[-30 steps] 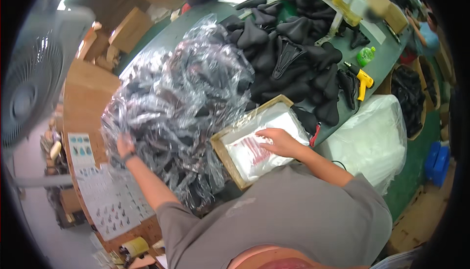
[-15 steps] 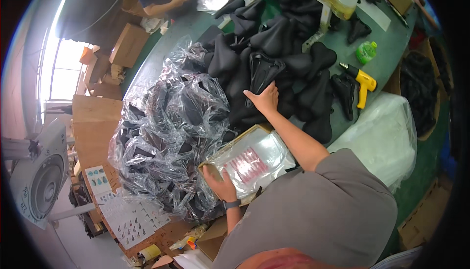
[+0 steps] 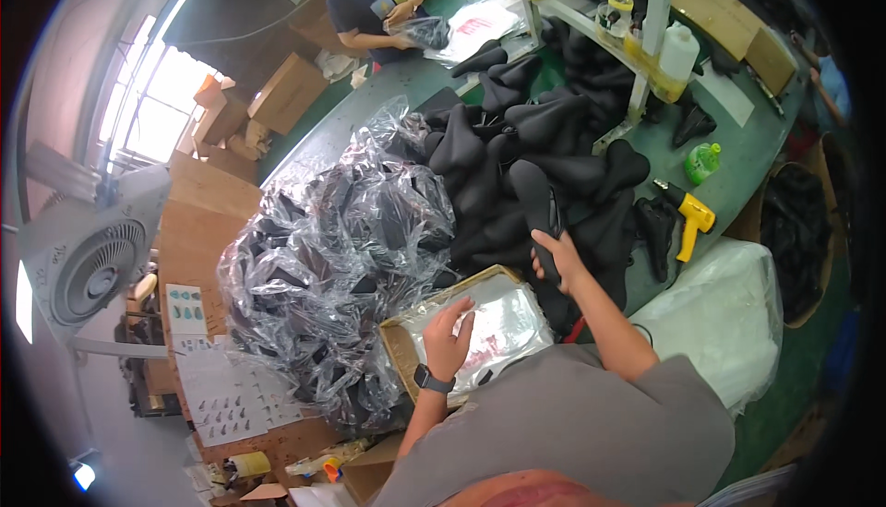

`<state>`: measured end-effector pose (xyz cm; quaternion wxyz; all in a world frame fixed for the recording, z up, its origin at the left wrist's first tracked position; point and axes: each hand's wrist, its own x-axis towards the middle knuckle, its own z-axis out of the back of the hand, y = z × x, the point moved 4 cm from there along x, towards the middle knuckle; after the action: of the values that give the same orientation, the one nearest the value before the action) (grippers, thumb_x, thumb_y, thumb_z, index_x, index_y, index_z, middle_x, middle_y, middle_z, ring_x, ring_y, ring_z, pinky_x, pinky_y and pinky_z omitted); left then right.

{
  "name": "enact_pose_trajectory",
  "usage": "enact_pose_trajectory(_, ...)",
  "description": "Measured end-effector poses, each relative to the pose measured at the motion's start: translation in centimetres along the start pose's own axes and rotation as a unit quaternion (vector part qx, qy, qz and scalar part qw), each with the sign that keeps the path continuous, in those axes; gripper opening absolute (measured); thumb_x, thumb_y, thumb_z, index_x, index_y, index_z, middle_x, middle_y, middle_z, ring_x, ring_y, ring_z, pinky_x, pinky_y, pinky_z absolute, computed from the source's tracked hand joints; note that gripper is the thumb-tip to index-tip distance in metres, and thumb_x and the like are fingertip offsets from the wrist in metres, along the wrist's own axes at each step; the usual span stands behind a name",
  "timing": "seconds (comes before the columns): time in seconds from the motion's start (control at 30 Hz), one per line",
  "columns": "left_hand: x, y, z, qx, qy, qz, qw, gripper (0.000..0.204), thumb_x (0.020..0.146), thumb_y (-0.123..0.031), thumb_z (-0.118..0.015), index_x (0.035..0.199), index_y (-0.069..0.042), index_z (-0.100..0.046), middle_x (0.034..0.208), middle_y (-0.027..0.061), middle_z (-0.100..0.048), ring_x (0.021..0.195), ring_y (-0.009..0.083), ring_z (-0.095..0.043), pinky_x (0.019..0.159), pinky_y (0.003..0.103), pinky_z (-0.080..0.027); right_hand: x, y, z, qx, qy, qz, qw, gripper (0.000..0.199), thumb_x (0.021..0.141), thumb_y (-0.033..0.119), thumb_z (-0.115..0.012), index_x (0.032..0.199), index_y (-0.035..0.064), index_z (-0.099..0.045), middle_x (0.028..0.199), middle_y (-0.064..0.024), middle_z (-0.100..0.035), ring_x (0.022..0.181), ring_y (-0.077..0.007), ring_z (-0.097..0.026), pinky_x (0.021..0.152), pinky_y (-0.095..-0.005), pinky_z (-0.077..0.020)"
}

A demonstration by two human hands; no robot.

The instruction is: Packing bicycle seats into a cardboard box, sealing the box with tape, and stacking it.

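My right hand (image 3: 561, 258) grips a black bicycle saddle (image 3: 532, 189) by its narrow end, tilted side-on above a heap of black saddles (image 3: 480, 179). My left hand (image 3: 447, 345), a watch on its wrist, hovers over a shallow cardboard box (image 3: 398, 350). Its fingers are loosely bent and apart, and nothing shows in them. Clear plastic bags (image 3: 519, 309) with red print lie flat in the box. Left of it are piled many saddles wrapped in clear plastic (image 3: 341, 258).
A yellow heat gun (image 3: 692, 221) and a green bottle (image 3: 702, 163) lie on the right of the green table. White plastic sheeting (image 3: 715, 313) bulges at the near right. A co-worker (image 3: 378, 4) handles a bagged dark item across the table. A fan (image 3: 101, 262) stands left.
My right hand has lifted a saddle from the heap and turned it from underside-up to side-on. My left hand has moved from the box's left edge to above the bags.
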<state>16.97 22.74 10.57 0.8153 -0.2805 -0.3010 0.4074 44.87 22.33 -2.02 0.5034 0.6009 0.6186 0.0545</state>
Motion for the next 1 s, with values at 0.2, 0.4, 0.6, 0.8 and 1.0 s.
enact_pose_trajectory(0.2,3.6,-15.9,0.4,-0.046,0.180,-0.398,0.898,0.057,0.085,-0.037,-0.079,0.132,-0.007,-0.067,0.136,0.0109,-0.068,0.135,0.0341,-0.059,0.120,0.053,-0.038,-14.2,-0.4,-9.8,0.310,0.276,-0.197,0.888,0.084,0.099,0.078,-0.048,0.142,0.0065,-0.054,0.107,-0.0079,-0.067,0.096,-0.0206,-0.066,0.078,-0.0360,-0.0576)
enact_pose_trajectory(0.4,7.3,-14.2,3.0,0.120,0.163,-0.377,0.904,0.057,0.092,-0.049,-0.068,0.128,-0.005,-0.071,0.149,0.0131,-0.060,0.147,0.0296,-0.047,0.126,0.053,-0.029,-18.9,-1.1,-12.5,0.305,0.448,-0.225,0.810,0.090,0.100,0.081,-0.039,0.138,0.0012,-0.052,0.083,-0.0095,-0.054,0.061,-0.0182,-0.055,0.053,-0.0304,-0.0487)
enact_pose_trajectory(0.6,14.4,-2.0,14.7,0.219,0.011,0.033,0.975,0.034,0.100,-0.024,-0.060,0.122,0.000,-0.068,0.118,0.0242,-0.071,0.101,0.0419,-0.070,0.088,0.048,-0.057,-22.2,-2.6,-13.8,0.242,0.438,-0.220,0.837,0.094,0.099,0.085,-0.030,0.145,0.0042,-0.043,0.073,-0.0089,-0.051,0.041,-0.0125,-0.044,0.039,-0.0260,-0.0361)
enact_pose_trajectory(0.8,4.7,-3.9,14.7,-0.242,-0.120,-0.016,0.963,0.083,0.087,-0.033,-0.087,0.152,0.001,-0.049,0.145,0.0195,-0.061,0.132,0.0271,-0.059,0.111,0.041,-0.045,-20.9,-2.0,-15.5,0.233,0.515,-0.216,0.796,0.104,0.096,0.088,-0.031,0.153,0.0013,-0.033,0.075,-0.0121,-0.054,0.041,-0.0141,-0.048,0.038,-0.0269,-0.0376)
enact_pose_trajectory(1.0,4.0,-1.9,12.0,-0.323,-0.203,0.103,0.918,0.032,0.107,-0.028,-0.064,0.109,0.002,-0.076,0.087,0.0017,-0.071,0.082,0.0077,-0.062,0.073,0.024,-0.050,-21.7,-3.0,-14.6,0.148,0.472,-0.237,0.836,0.099,0.097,0.088,-0.029,0.151,0.0059,-0.036,0.073,-0.0103,-0.052,0.039,-0.0129,-0.042,0.037,-0.0265,-0.0345)
